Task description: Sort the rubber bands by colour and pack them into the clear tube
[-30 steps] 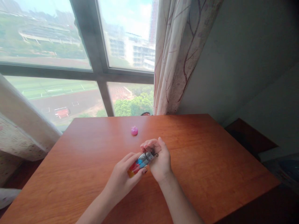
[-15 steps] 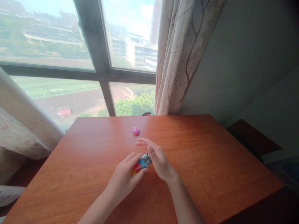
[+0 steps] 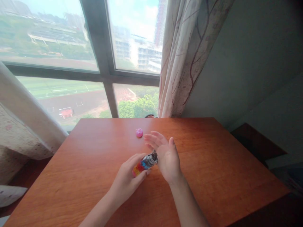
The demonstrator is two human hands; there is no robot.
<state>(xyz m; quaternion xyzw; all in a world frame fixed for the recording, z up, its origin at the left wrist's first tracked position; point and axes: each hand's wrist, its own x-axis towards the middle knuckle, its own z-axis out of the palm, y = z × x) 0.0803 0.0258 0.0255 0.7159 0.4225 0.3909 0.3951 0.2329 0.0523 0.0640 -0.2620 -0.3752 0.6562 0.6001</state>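
Observation:
In my left hand [image 3: 127, 175] lies a small clear bottle [image 3: 145, 164], gripped between the thumb and fingers. It is tilted with its neck toward the right. Yellow, red, blue and black bits show through its wall, too small to name. Dark bits [image 3: 154, 154] show at its mouth, beside my right palm. My right hand [image 3: 167, 157] is open there, palm turned toward the bottle and fingers spread. Beyond the fingertips a small pink apple-shaped piece [image 3: 139, 132] stands on the wooden table [image 3: 213, 164].
Behind the table's far edge is a window [image 3: 132, 75] with a dark frame. A patterned curtain [image 3: 180, 63] hangs right of it, and another curtain [image 3: 26, 126] hangs at the left. A dark wooden surface [image 3: 258, 138] lies beyond the table's right side.
My right hand has turned its palm up toward the bottle and spread its fingers. The bottle's mouth, hidden before, now shows with dark bits at it. The pink piece has stayed put.

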